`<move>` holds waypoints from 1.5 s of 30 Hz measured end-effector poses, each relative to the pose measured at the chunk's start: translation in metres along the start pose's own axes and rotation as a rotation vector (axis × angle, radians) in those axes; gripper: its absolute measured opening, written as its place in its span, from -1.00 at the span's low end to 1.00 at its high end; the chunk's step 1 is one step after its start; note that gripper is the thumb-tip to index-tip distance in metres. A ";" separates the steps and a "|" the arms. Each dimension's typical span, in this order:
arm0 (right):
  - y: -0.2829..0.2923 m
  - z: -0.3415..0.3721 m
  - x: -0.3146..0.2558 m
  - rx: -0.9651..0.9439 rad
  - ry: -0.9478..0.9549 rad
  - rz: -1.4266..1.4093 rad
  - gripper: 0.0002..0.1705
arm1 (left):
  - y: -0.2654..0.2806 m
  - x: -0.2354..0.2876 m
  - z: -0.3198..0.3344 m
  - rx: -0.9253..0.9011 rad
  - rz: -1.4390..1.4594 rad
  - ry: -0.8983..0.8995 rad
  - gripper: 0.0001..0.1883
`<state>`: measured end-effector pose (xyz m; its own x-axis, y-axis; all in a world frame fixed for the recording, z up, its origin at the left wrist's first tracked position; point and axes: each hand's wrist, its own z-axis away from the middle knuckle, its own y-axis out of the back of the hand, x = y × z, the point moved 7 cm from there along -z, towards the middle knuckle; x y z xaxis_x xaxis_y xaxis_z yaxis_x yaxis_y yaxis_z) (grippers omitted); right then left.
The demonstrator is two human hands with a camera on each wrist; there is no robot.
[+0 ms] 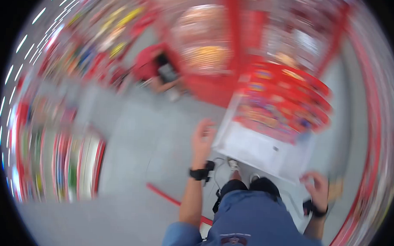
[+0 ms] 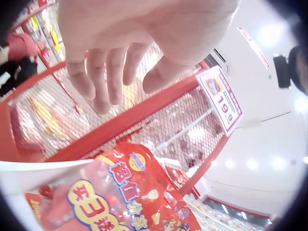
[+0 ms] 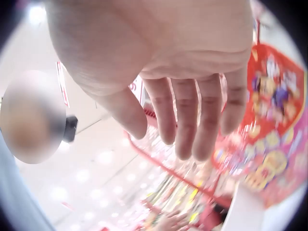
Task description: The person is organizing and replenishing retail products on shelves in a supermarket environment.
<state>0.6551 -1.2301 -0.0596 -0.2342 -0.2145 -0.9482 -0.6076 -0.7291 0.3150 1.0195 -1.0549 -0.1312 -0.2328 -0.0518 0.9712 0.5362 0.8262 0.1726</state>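
In the head view my left hand (image 1: 204,136) hangs beside the left wall of a white bin (image 1: 256,153). Its fingers (image 2: 114,72) are loosely bent and hold nothing in the left wrist view. On the other side, my right hand (image 1: 317,188) is near the bin's close right corner, its fingers (image 3: 185,115) spread a little and holding nothing. Red printed snack bags (image 1: 284,100) fill the far part of the bin, leaving white bottom bare at the near end. One red bag (image 2: 130,192) with yellow and white lettering shows below my left hand.
Red mesh cages (image 1: 204,41) of packaged goods stand behind the bin, with a price sign (image 2: 220,100) above. A person in a red top (image 1: 153,63) crouches at the left aisle. Shelves (image 1: 65,162) line the left, and a red bar (image 1: 164,194) lies near the floor.
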 end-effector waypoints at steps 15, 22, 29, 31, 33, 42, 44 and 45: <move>-0.380 -0.009 -0.089 -1.245 0.074 -0.417 -0.87 | 0.246 0.033 0.519 1.617 0.021 0.321 -0.39; -0.552 0.026 -0.182 -1.419 0.265 -0.406 -0.87 | 0.296 0.023 0.587 1.879 0.007 0.361 -0.40; -0.605 -0.084 -0.209 -0.983 0.410 -0.395 -0.85 | 0.413 -0.004 0.539 1.784 -0.015 0.357 -0.67; -0.613 -0.125 -0.203 -0.839 0.416 -0.374 -0.82 | 0.452 -0.011 0.509 1.761 -0.038 0.367 -0.76; -0.628 -0.162 -0.203 -0.699 0.425 -0.367 -0.78 | 0.497 -0.026 0.483 1.706 -0.042 0.367 -0.80; -0.853 -0.242 -0.303 -0.797 0.394 -0.414 -0.78 | 0.715 -0.027 0.332 1.703 -0.043 0.183 -0.81; -0.918 -0.236 -0.343 -0.926 0.379 -0.520 -0.81 | 0.753 -0.029 0.301 1.684 0.021 0.120 -0.81; -0.948 -0.232 -0.361 -0.988 0.386 -0.569 -0.82 | 0.773 -0.030 0.283 1.662 0.044 0.088 -0.82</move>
<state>1.4917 -0.6119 -0.0249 0.2240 0.2423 -0.9440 0.3329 -0.9294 -0.1595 1.2114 -0.2563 -0.0736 -0.1679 0.0047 0.9858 -0.8637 0.4814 -0.1494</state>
